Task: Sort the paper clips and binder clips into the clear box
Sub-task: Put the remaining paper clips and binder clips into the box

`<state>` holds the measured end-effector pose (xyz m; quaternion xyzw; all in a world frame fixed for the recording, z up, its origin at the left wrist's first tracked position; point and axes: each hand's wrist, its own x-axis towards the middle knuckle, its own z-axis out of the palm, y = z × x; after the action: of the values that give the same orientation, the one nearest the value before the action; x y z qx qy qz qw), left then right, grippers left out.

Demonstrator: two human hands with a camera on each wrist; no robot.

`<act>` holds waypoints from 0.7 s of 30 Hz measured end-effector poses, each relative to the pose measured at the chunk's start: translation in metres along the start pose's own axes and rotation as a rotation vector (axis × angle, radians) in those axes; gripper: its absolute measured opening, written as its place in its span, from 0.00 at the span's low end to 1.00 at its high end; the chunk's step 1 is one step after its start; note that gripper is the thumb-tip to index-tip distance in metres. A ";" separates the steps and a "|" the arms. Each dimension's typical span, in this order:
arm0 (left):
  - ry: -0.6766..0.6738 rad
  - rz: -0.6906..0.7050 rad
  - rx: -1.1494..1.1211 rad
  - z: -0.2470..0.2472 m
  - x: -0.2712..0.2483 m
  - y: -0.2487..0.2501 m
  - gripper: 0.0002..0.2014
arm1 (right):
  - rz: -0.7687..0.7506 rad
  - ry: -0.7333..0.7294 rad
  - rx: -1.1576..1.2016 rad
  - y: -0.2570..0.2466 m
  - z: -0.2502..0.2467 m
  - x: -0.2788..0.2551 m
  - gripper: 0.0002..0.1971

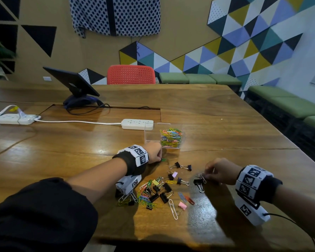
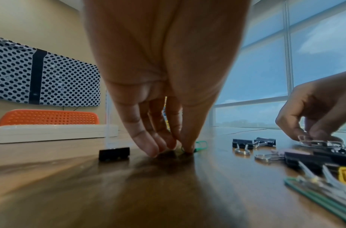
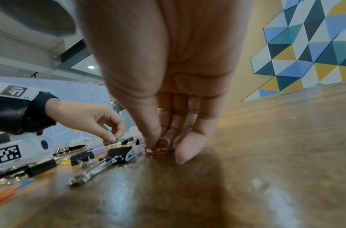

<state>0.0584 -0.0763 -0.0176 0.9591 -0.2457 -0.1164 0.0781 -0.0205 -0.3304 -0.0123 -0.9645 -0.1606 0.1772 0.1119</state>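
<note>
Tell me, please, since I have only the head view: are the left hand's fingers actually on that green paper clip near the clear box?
Observer: Yes. In the left wrist view the left hand has its thumb tip and forefinger together on the near end of the green paper clip, which lies flat on the table.
Operator: Thanks. Is anything hidden behind that hand?
Observer: A black binder clip sits just left of the fingers, at the foot of the clear box. I cannot tell whether it is inside.
Operator: And the right hand?
Observer: The right wrist view shows the right hand pinching a silver paper clip, tipped up on edge.
</note>
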 end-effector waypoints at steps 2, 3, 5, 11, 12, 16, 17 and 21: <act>-0.015 0.011 0.000 -0.001 -0.001 0.001 0.08 | -0.004 -0.002 -0.013 0.000 0.000 0.001 0.09; -0.018 0.020 -0.004 -0.002 -0.002 0.001 0.07 | -0.004 -0.004 -0.013 0.001 0.001 0.001 0.09; -0.017 0.051 -0.019 -0.005 -0.006 0.003 0.07 | 0.005 0.019 -0.002 0.002 0.001 0.001 0.06; -0.220 0.237 -0.146 -0.009 -0.032 0.018 0.07 | -0.023 0.015 0.181 0.003 -0.002 0.000 0.01; -0.248 0.255 -0.133 -0.009 -0.035 0.023 0.09 | -0.026 -0.005 0.226 0.003 -0.001 -0.001 0.03; -0.255 0.305 0.008 -0.010 -0.040 0.035 0.15 | -0.010 -0.004 0.259 0.004 0.002 0.000 0.07; -0.251 0.311 0.028 -0.009 -0.040 0.037 0.14 | -0.011 0.003 0.246 0.005 0.001 0.000 0.09; -0.252 0.327 0.076 -0.009 -0.041 0.047 0.13 | -0.038 0.004 0.127 0.002 0.001 0.000 0.09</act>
<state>0.0043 -0.0958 0.0084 0.8865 -0.4104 -0.2118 0.0282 -0.0201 -0.3320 -0.0136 -0.9526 -0.1673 0.1828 0.1764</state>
